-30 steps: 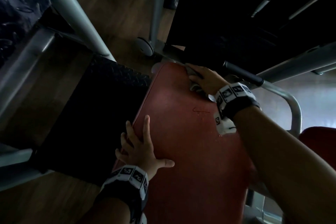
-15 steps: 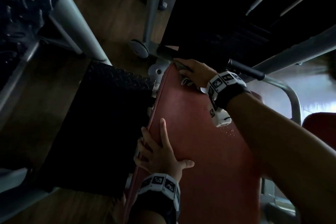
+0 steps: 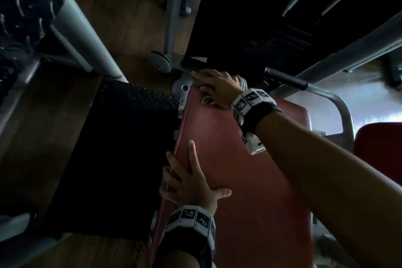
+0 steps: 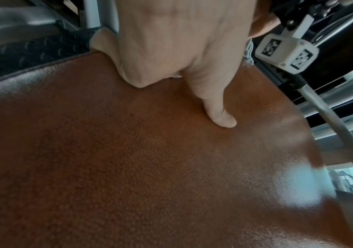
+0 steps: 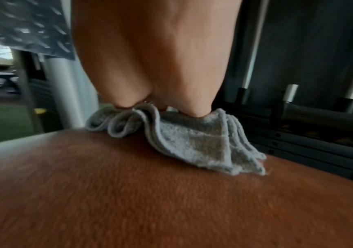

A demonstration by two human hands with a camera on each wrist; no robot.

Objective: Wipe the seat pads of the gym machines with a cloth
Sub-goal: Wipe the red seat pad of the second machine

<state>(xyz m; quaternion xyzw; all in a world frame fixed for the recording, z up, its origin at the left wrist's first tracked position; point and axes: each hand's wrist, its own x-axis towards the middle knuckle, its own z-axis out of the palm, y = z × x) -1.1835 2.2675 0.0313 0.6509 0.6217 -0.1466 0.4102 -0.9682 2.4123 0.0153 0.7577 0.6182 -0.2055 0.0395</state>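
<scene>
A long red seat pad [image 3: 235, 176] runs away from me. My right hand [image 3: 217, 88] lies flat on a folded grey cloth [image 3: 206, 99] at the pad's far end, pressing it down. The cloth [image 5: 192, 141] bunches out from under the right hand [image 5: 154, 50] onto the pad [image 5: 150, 201]. My left hand [image 3: 189, 183] rests on the pad's left edge nearer me, index finger straight, thumb spread, outer fingers draped over the side. In the left wrist view the left hand [image 4: 171, 42] lies on the textured pad [image 4: 150, 167].
A black tread plate [image 3: 121, 148] lies left of the pad. Grey frame tubes [image 3: 87, 35] rise at left and back. A black-gripped handle [image 3: 285, 78] and curved rail [image 3: 341, 111] stand right of the pad's end. A second red pad [image 3: 378, 152] is at right.
My right hand has slid the cloth further along the pad to its far end and leftward. My left hand stays on the left edge. The head view has shifted.
</scene>
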